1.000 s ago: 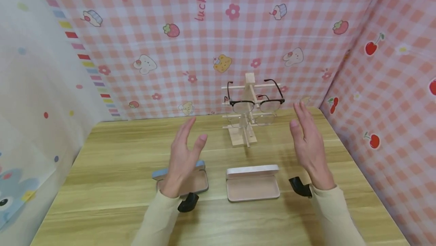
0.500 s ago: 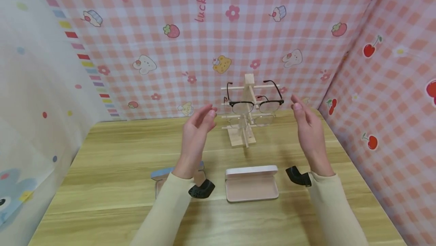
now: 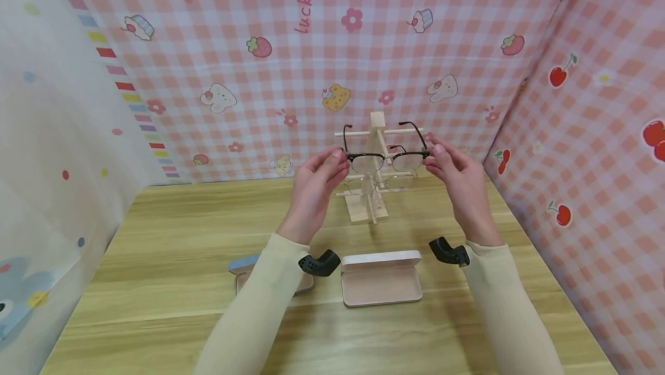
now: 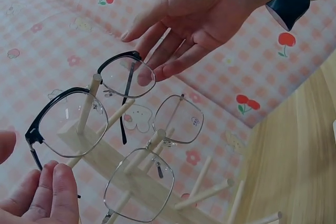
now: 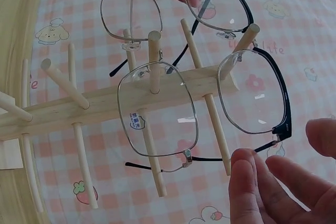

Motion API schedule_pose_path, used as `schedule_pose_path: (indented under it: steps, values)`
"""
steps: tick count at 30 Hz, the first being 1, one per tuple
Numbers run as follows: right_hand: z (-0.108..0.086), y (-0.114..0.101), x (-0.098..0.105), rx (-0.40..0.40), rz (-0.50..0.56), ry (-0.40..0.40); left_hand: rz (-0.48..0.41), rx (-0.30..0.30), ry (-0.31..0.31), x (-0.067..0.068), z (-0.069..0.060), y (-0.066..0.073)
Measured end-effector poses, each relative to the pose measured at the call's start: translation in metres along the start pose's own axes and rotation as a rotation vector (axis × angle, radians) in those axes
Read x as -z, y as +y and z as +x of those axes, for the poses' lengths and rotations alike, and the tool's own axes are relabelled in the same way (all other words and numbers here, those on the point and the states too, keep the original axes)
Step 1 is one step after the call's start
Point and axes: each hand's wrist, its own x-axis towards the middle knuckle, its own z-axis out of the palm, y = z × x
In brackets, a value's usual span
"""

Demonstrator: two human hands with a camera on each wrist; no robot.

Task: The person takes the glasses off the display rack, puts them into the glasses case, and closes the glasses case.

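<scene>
Black-topped glasses (image 3: 367, 161) rest on the upper pegs of a wooden stand (image 3: 377, 120). The left hand (image 3: 314, 190) is at their left hinge; in the left wrist view its fingers (image 4: 55, 190) are beside the temple, thumb apart. At the right hinge is the right hand (image 3: 462, 190); its fingers (image 5: 244, 169) touch or nearly touch the temple in the right wrist view, thumb held away. Neither hand is closed round the frame. Thin metal-rimmed glasses (image 4: 137, 184) hang one level lower.
An open white case (image 3: 381, 291) lies on the wooden table (image 3: 171, 236) in front of the stand. Left of it, a blue case (image 3: 243, 263) is partly hidden by the left forearm. Checked cloth (image 3: 291, 75) stands behind and at the right.
Both hands have moved inward to the two sides of the black-topped glasses, the left also going farther forward. The glasses still sit on the stand.
</scene>
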Motion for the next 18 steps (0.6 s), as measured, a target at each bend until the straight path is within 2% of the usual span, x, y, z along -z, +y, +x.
schedule_pose_path:
  steps: [8,18]
  values:
    - [0.004,-0.002,-0.005,-0.028,-0.012,0.025,-0.040,0.029,0.027,-0.009,0.007,-0.003]
    - [0.005,-0.003,-0.007,0.014,0.034,0.021,-0.054,0.019,0.071,-0.013,0.006,-0.002]
